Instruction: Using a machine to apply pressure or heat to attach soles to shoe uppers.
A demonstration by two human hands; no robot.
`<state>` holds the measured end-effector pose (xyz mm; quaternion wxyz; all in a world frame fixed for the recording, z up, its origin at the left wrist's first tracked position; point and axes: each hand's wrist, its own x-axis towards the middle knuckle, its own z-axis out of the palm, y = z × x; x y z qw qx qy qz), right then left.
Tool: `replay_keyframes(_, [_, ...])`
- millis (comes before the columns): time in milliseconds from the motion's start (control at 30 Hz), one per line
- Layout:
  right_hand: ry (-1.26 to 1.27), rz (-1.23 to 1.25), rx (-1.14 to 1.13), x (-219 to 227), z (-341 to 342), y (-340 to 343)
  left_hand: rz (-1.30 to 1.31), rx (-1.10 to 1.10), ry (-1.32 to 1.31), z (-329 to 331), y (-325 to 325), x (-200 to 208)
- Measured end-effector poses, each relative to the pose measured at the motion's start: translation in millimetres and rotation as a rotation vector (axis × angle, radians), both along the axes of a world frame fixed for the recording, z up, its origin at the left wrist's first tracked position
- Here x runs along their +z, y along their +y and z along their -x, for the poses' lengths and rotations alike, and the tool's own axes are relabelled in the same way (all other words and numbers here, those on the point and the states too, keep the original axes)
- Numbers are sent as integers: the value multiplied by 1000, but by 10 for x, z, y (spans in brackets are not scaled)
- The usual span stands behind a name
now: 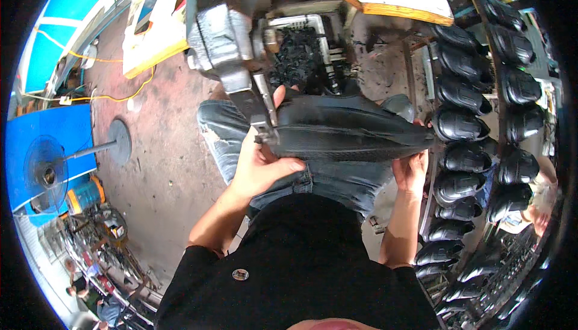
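A long black leather shoe upper (343,128) lies sideways above my lap, with seams running along its length. My left hand (260,156) grips its left end, the thumb stretched along the near edge and a fingertip showing at the far side. At the right end, the fingers of my right hand (413,162) are closed round the tip from below. The narrow metal arm of a grey machine (223,41) comes down from above, and its end (265,132) meets the left end of the upper, right by my left hand. Whether it presses on the leather I cannot tell.
Behind the upper, a white crate (323,29) holds black scraps (295,59). Worktables (409,12) stand beyond. On the right, racks carry rows of black shoes (460,124), close to my right hand. A standing fan (48,173) and a yellow cable (114,97) are at left.
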<state>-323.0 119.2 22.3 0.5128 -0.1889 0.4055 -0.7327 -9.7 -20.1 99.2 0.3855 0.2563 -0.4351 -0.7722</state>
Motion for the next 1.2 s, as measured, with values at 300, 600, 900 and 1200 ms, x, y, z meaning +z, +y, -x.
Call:
replay_keyframes(300, [198, 25, -26, 311, 125, -288, 312, 51, 45, -14, -229, -10])
replay_keyframes(600, [699, 108, 164, 985, -162, -648, -258, 394, 62, -639, 3, -552])
replay_keyframes(900, [399, 158, 344, 752, -732, -996, -75, 423, 75, -1281, -211, -570])
replay_keyframes(1200, [757, 238, 358, 864, -1031, -1153, 936, 584, -764, -938, -182, 140])
